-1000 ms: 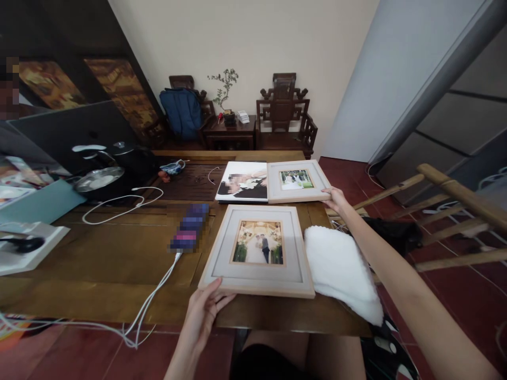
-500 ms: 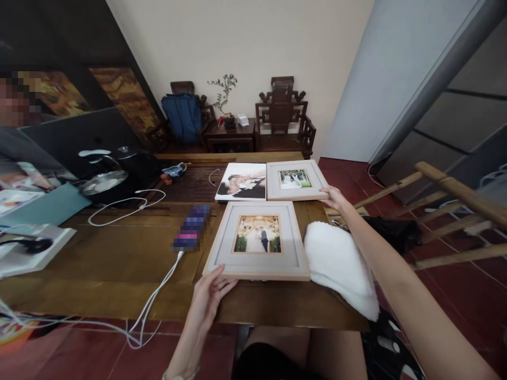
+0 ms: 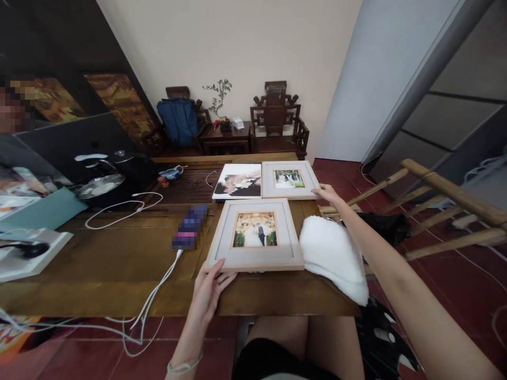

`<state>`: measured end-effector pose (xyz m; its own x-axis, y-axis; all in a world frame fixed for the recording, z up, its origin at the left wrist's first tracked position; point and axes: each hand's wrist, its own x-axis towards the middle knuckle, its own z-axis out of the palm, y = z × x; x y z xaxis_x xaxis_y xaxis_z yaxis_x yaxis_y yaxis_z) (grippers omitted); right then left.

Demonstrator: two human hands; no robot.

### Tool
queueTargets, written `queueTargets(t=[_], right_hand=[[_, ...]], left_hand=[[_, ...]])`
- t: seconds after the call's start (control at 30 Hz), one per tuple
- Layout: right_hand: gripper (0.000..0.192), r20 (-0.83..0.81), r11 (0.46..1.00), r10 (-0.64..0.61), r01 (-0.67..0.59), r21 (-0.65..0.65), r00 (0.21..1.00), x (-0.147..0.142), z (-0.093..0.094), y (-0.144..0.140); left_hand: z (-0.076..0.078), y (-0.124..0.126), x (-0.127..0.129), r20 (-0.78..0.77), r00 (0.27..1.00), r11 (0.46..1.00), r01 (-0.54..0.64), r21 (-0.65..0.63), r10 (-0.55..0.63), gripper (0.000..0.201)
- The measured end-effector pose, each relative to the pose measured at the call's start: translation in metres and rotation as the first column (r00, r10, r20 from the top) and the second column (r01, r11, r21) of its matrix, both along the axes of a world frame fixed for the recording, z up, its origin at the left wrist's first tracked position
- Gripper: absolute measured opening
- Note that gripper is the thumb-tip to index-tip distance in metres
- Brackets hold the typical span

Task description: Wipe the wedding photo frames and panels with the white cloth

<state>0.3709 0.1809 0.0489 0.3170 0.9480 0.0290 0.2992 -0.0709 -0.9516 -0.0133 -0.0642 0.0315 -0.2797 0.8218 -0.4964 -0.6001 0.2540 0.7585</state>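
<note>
My left hand (image 3: 209,287) lies open against the near corner of the big frame (image 3: 255,234); my right hand (image 3: 328,194) touches the small frame (image 3: 288,179) beyond. Both lie flat on the bench (image 3: 99,253); I judge them placed, with only straightening left.

Pale wood near frame (image 3: 256,235) around grey mat; same tones on far frame (image 3: 288,179). Fluffy white cloth (image 3: 335,257) right. Brown wooden table (image 3: 99,258), white cable (image 3: 154,295), blue backpack (image 3: 178,120) far.
</note>
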Motion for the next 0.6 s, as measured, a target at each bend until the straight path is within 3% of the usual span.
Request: queueTargets(t=[0.07,0.13,0.17,0.23,0.33,0.37,0.43,0.5,0.6], right_hand=[[0.044,0.068,0.999,-0.003,0.0,0.054,0.998,-0.003,0.013,-0.025],[0.05,0.168,0.988,0.029,-0.054,0.145,0.985,-0.01,0.025,-0.069],[0.046,0.331,0.955,0.107,-0.19,0.23,0.938,-0.015,0.03,-0.098],[0.036,0.587,0.851,0.214,-0.444,0.28,0.781,-0.029,0.035,-0.163],[0.025,0.82,0.733,0.241,-0.651,0.197,0.519,-0.052,0.027,-0.248],[0.025,0.866,0.724,0.212,-0.668,0.171,0.453,-0.058,0.022,-0.266],[0.032,0.916,0.786,0.148,-0.606,0.12,0.374,-0.069,0.009,-0.283],[0.04,0.94,0.853,0.096,-0.513,0.091,0.327,-0.078,-0.003,-0.281],[0.043,0.96,0.884,0.059,-0.461,0.077,0.273,-0.087,-0.013,-0.265]], left_hand=[[-0.002,-0.001,0.0,0.007,1.0,0.999,0.003,0.033,-0.004,0.011],[-0.003,-0.001,-0.001,0.003,1.0,0.999,0.017,0.048,-0.017,0.011],[-0.003,-0.001,-0.002,-0.003,1.0,0.999,0.022,0.049,-0.022,0.01],[-0.003,-0.001,-0.002,-0.01,1.0,0.999,0.023,0.036,-0.023,0.009],[-0.003,-0.001,-0.003,-0.004,1.0,1.0,0.021,0.021,-0.021,0.008],[-0.003,-0.001,-0.003,-0.001,1.0,0.999,0.021,0.024,-0.021,0.009],[-0.004,-0.001,-0.003,0.01,1.0,0.999,0.025,0.04,-0.026,0.01],[-0.004,-0.001,-0.003,0.015,1.0,0.999,0.021,0.05,-0.022,0.011],[-0.004,0.0,-0.003,0.008,1.0,0.999,0.018,0.041,-0.019,0.011]])
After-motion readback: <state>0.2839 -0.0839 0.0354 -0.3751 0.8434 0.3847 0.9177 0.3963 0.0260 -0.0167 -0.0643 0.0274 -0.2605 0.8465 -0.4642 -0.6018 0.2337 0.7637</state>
